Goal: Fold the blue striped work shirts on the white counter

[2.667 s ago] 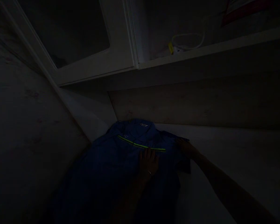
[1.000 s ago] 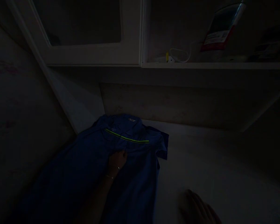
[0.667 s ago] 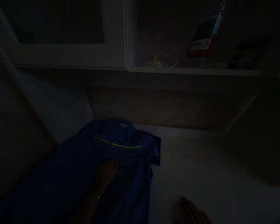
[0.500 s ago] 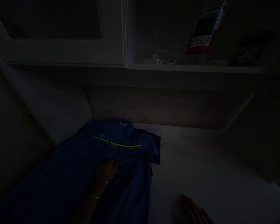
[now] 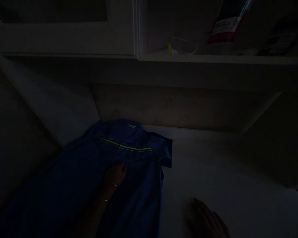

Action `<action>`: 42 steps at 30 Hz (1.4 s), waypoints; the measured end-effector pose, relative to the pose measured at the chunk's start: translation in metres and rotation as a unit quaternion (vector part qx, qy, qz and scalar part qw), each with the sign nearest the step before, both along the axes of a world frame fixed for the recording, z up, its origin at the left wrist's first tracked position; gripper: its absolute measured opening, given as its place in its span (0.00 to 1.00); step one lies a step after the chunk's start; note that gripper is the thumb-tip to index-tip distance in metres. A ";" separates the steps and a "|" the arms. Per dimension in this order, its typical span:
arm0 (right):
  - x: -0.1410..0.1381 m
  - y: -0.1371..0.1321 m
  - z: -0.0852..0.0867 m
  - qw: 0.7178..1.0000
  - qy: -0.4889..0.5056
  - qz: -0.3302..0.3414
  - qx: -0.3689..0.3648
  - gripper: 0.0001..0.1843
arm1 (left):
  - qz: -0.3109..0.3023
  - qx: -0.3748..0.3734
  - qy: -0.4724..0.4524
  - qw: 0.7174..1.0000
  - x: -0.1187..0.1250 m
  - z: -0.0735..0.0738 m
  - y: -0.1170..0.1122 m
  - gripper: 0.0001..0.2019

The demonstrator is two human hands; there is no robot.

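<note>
A blue shirt (image 5: 139,172) with a yellow-green stripe across its chest lies spread out, collar toward the back wall. On the middle of its front rests my left hand (image 5: 116,173), fingers curled in and closed on the cloth; two thin bracelets circle the wrist. My right hand (image 5: 208,218) is low in the picture, to the right of the shirt and apart from it. Its fingers are stretched out over the white tabletop (image 5: 201,172), and I see nothing held in it. The room is very dark, so fine detail of both hands is lost.
A shelf (image 5: 213,59) and a cabinet door (image 5: 64,39) overhang the back of the table. A white cable (image 5: 185,46) and a red-and-white package (image 5: 223,29) stand on the shelf. A dark blue flat piece (image 5: 168,162) shows beneath the shirt's right sleeve.
The view has tilted down a little, so the shelf sits higher in the picture. Both hands keep nearly the same places by the shirt and tabletop.
</note>
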State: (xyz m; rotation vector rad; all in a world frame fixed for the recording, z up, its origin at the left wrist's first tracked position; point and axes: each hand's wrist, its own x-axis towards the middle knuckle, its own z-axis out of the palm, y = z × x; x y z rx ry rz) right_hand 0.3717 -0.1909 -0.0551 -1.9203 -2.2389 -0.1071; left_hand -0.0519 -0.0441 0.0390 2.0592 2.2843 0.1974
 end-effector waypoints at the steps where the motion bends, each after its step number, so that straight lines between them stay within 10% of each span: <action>1: 0.000 0.000 0.002 1.000 -0.003 0.006 -0.007 0.30 | -0.001 0.001 0.001 1.000 0.000 -0.001 0.000 0.20; 42: -0.009 -0.005 0.016 1.000 0.001 0.006 0.005 0.31 | -0.018 0.005 0.000 1.000 -0.002 -0.003 0.001 0.20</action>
